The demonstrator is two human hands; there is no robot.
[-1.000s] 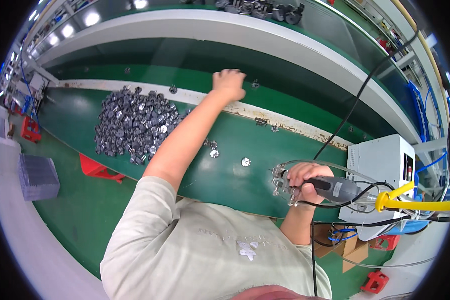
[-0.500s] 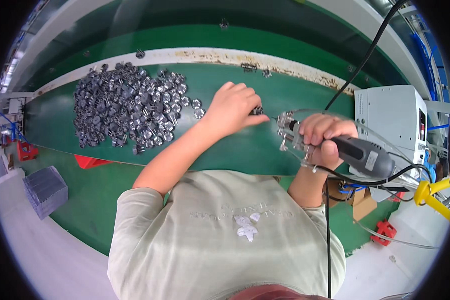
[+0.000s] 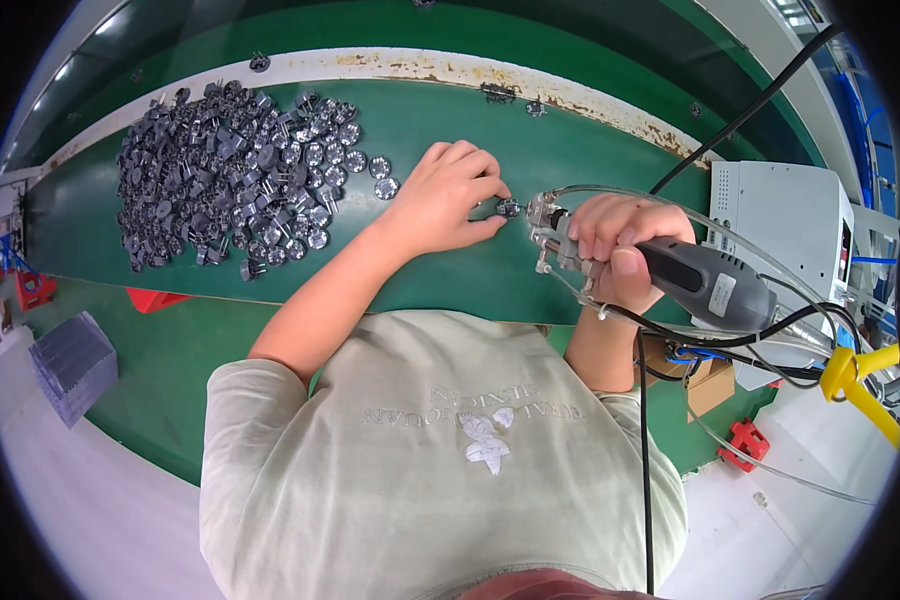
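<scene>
My left hand [image 3: 445, 200] is closed in a pinch around a small round black part with a shiny, clear-looking face [image 3: 509, 208], just above the green bench top [image 3: 430, 290]. My right hand [image 3: 625, 240] grips a grey and black powered screwdriver [image 3: 715, 285], its body slanting down to the right. The metal nose [image 3: 545, 215] of this tool, with thin clear tubes on it, meets the right side of the small part. Whether the bit touches it is too small to tell. Left of my hands lies a large heap of similar round parts [image 3: 225, 170], some with pins.
A rusty white rail [image 3: 410, 65] edges the bench's far side, with several loose parts on or near it. On the right stand a white machine [image 3: 770, 215] and a yellow bracket [image 3: 855, 375], where black cables and clear hoses run. Below is a cardboard box [image 3: 710, 388].
The gap between the small part and the screwdriver's nose has closed. My left fingers have turned, showing more of the part. The whole view has shifted slightly.
</scene>
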